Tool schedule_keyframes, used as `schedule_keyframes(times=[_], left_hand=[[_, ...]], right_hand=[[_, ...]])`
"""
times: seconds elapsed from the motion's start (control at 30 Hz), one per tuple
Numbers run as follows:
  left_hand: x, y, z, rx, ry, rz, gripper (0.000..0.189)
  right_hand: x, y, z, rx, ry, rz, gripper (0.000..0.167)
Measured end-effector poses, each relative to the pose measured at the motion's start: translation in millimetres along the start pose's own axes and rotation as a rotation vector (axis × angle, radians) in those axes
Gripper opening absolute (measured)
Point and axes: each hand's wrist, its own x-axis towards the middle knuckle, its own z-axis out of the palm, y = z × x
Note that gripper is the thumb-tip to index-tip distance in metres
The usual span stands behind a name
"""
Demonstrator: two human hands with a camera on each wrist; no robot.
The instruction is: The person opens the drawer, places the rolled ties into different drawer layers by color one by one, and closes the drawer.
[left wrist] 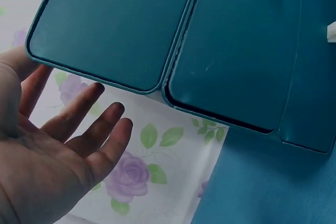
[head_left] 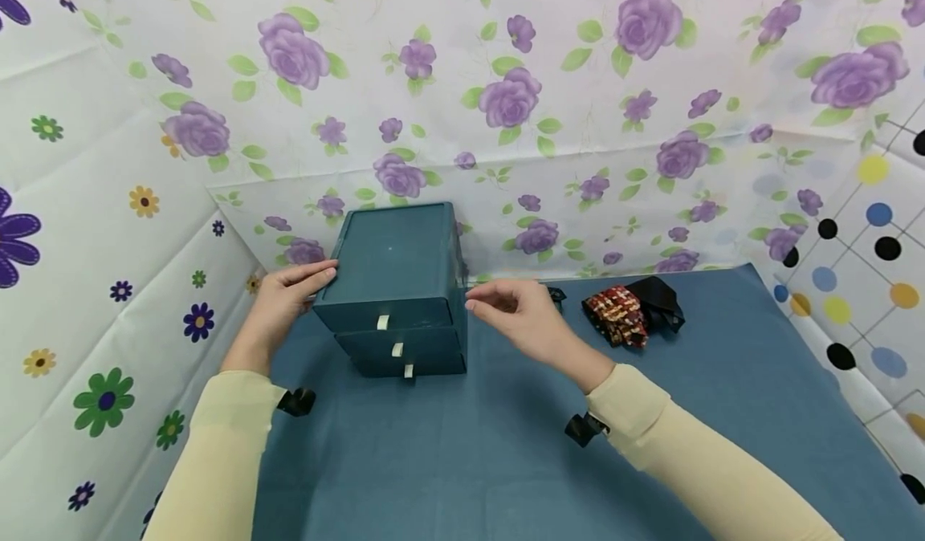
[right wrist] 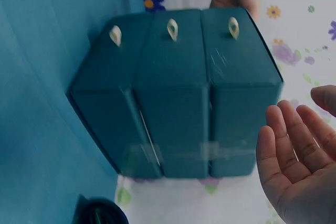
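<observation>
Left hand (head_left: 278, 300): fingers loosely spread, touching drawer unit (head_left: 393, 256) at upper left edge, probably steadying it. Right hand (head_left: 531, 320): fingers relaxed, empty, near opposite side.

drawer box (head_left: 393, 252): smooth, low-sheen, plastic-looking | table cover (head_left: 433, 461): matt cloth

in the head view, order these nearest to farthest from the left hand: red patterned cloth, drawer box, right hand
1. Drawer box: right at the left hand, which is at its left edge.
2. Right hand: by the box's right side.
3. Red patterned cloth: farther right.
</observation>
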Motion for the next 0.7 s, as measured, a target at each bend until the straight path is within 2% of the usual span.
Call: schedule_keyframes(times=[0.13, 0.4, 0.57, 0.7], left_hand=[[-4.0, 3.5, 1.2, -0.046, 0.006, -0.016, 0.052], [-3.9, 5.3, 2.4, -0.093, 0.008, -0.043, 0.052], [-2.7, 3.6, 2.5, -0.093, 0.008, -0.057, 0.052], [1.6, -1.9, 1.9, -0.101, 0.004, -0.062, 0.052]], right_hand=[[-5.0, -6, 15, 0.035, -0.064, 0.025, 0.027], [-14.0, -28, 37, 0.165, -0.214, -0.004, 0.033], [-11.9, -28, 55, 0.19, -0.288, 0.007, 0.038], [-7.1, -21, 70, 0.208, -0.296, 0.025, 0.041]])
